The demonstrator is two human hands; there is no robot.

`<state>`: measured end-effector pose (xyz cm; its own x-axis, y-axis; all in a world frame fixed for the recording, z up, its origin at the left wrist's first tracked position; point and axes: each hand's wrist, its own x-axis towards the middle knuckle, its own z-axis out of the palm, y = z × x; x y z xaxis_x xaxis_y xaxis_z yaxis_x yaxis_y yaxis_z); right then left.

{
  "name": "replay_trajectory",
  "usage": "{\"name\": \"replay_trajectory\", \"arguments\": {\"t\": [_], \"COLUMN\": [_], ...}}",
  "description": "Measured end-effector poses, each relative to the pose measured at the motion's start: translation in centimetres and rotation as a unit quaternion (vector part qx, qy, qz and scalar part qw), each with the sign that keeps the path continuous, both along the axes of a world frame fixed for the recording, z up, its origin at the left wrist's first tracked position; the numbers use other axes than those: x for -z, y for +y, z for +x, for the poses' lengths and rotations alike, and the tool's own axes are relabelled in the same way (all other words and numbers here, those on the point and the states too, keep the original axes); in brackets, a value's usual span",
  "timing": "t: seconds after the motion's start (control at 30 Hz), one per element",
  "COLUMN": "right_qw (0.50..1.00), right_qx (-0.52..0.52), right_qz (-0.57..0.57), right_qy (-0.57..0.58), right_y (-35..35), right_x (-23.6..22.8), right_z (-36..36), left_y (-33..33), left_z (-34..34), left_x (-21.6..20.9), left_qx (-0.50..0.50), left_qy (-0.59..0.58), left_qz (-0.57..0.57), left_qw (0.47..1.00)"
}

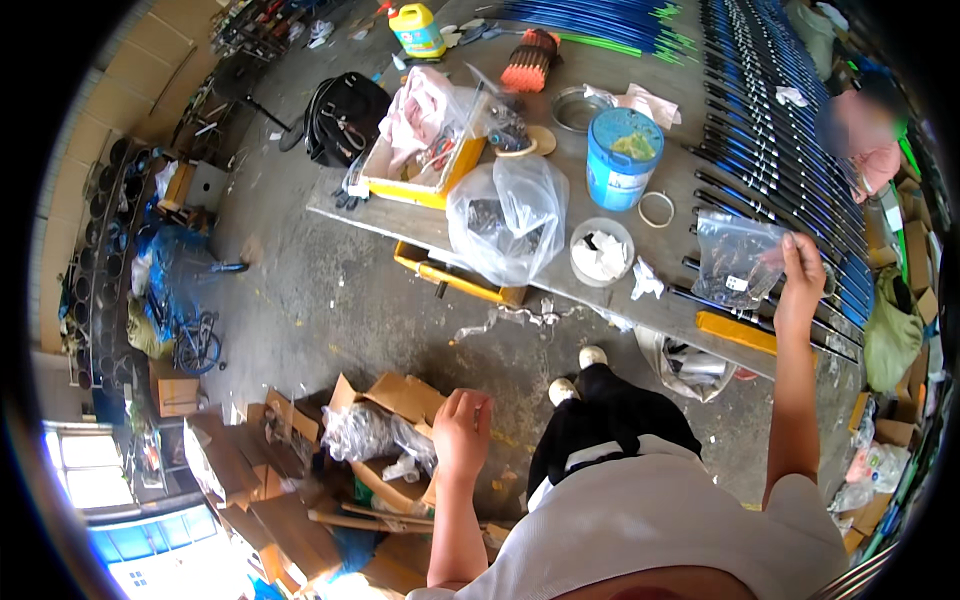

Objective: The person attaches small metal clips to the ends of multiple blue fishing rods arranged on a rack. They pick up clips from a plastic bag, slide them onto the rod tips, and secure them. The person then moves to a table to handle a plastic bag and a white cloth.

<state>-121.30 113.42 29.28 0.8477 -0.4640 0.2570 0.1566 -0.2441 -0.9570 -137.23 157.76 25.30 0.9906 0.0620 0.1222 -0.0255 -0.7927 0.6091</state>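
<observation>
My right hand (802, 268) is closed on the upper corner of a clear zip bag (738, 258). Small dark parts and a white label show through the plastic. The bag hangs at the right end of the grey workbench (400, 222), over the rod handles. My left hand (462, 430) is raised off the bench on the near side, its fingers curled together with nothing visible in them. Below it stands an open cardboard box (405, 400) stuffed with crumpled clear plastic.
On the bench are a blue bucket (622, 170), a white tub (601, 252), a clear plastic bag (508, 220) and a yellow-sided box (425, 165). Rows of blue-and-black fishing rods (770, 120) cover its right side. Another person (868, 140) is at the far right.
</observation>
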Motion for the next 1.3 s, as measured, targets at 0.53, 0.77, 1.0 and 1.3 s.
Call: {"name": "replay_trajectory", "arguments": {"t": [0.53,0.77,1.0,1.3], "right_qw": [0.999,0.993,0.990,0.902], "right_qx": [0.000,-0.029,0.003,-0.229], "right_qz": [-0.027,-0.079,-0.119,-0.354], "right_qy": [-0.029,0.081,0.071,0.088], "right_y": [3.3,4.4,7.7,22.0], "right_x": [11.2,14.4,9.3,6.1], "right_z": [21.5,19.9,16.7,11.1], "left_y": [1.8,1.8,5.0,10.5], "left_z": [12.1,16.7,23.2,31.0], "left_x": [-2.6,-1.5,0.4,0.7], "left_qx": [-0.028,-0.003,0.087,0.173], "left_qy": [-0.020,0.034,0.028,-0.010], "left_qz": [0.069,0.027,0.029,-0.010], "left_qw": [0.997,0.999,0.995,0.985]}}
